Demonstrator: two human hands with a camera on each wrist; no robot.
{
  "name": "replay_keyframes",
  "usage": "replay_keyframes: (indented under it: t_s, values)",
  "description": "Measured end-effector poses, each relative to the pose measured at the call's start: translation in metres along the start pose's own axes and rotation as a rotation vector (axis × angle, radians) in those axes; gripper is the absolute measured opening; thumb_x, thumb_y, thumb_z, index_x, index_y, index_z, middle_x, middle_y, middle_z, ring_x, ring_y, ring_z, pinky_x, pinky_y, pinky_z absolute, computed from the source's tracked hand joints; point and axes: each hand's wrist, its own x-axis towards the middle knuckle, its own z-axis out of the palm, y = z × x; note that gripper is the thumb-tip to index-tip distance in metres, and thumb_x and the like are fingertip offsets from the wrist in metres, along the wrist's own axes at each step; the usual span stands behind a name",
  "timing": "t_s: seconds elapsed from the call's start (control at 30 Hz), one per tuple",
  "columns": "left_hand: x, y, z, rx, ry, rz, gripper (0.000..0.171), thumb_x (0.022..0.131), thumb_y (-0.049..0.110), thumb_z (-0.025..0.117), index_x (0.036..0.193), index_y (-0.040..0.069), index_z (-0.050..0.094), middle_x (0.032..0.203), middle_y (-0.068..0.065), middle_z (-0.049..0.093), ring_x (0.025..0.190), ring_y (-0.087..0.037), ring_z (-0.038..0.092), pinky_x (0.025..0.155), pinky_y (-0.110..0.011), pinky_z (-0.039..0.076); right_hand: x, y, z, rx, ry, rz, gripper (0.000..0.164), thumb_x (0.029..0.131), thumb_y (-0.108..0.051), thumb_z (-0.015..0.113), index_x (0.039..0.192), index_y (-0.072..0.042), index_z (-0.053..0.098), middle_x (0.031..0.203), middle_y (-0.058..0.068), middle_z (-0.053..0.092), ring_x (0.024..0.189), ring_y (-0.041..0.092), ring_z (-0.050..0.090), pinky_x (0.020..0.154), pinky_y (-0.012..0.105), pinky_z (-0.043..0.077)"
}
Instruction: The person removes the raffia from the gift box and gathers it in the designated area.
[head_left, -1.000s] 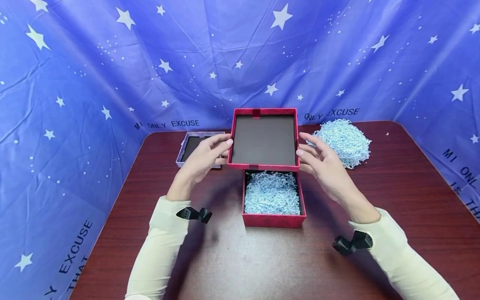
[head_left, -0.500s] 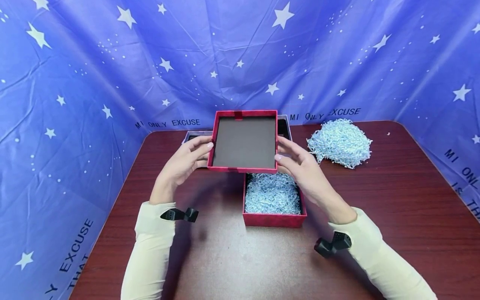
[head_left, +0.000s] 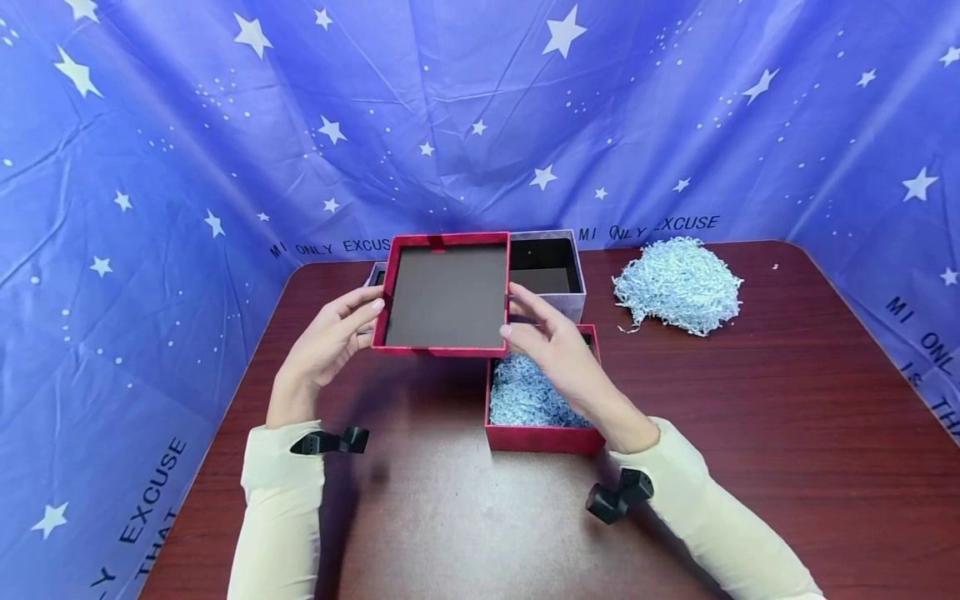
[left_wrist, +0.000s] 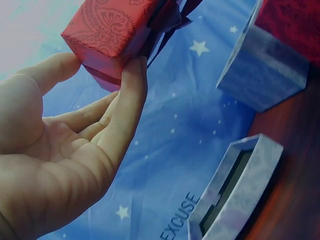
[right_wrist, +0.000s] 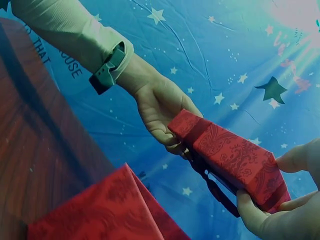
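Observation:
A red patterned gift box lid (head_left: 446, 296) is held up above the table, its dark inside facing the head camera. My left hand (head_left: 326, 342) grips its left side between thumb and fingers. On the opposite side my right hand (head_left: 562, 354) pinches the lid's wall the same way. A dark ribbon (left_wrist: 170, 17) on the lid's outer face shows in the left wrist view. Under my right hand stands the red box base (head_left: 546, 440), filled with pale blue shredded paper (head_left: 525, 396); the lid and hand cover part of it.
Behind the lid stands a pale purple box (head_left: 555, 307) with a dark inside. The matching pale purple lid (left_wrist: 240, 200), mostly hidden in the head view, lies left of it. A loose heap of shredded paper (head_left: 678, 287) sits at the back right. A starry blue curtain (head_left: 480, 100) surrounds the table.
Both hands have carried the red lid left and slightly down, off to the left of the red box. The purple box behind has come into view.

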Motion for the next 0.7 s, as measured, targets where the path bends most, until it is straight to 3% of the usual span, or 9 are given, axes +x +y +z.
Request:
replay_keyframes:
  t_s: [0.4, 0.7]
  values:
    - [-0.014, -0.006, -0.029, 0.001, -0.009, -0.003, 0.037, 0.099, 0.015, 0.051, 0.134, 0.005, 0.039, 0.104, 0.001, 0.066, 0.089, -0.009, 0.068, 0.075, -0.025, 0.058, 0.005, 0.007, 0.035, -0.003, -0.012, 0.045, 0.066, 0.093, -0.011, 0.059, 0.151, -0.021, 0.028, 0.142, 0.009, 0.040, 0.117, 0.018, 0.055, 0.108, 0.038, 0.041]
    - [-0.027, -0.013, -0.059, 0.034, -0.059, -0.035, 0.028, 0.101, 0.013, 0.046, 0.129, 0.011, 0.042, 0.101, 0.002, 0.070, 0.087, -0.009, 0.068, 0.073, -0.025, 0.059, 0.007, 0.022, 0.067, 0.017, -0.033, 0.035, 0.073, 0.092, -0.001, 0.058, 0.153, -0.013, 0.020, 0.144, 0.015, 0.040, 0.122, 0.029, 0.054, 0.102, 0.037, 0.048]
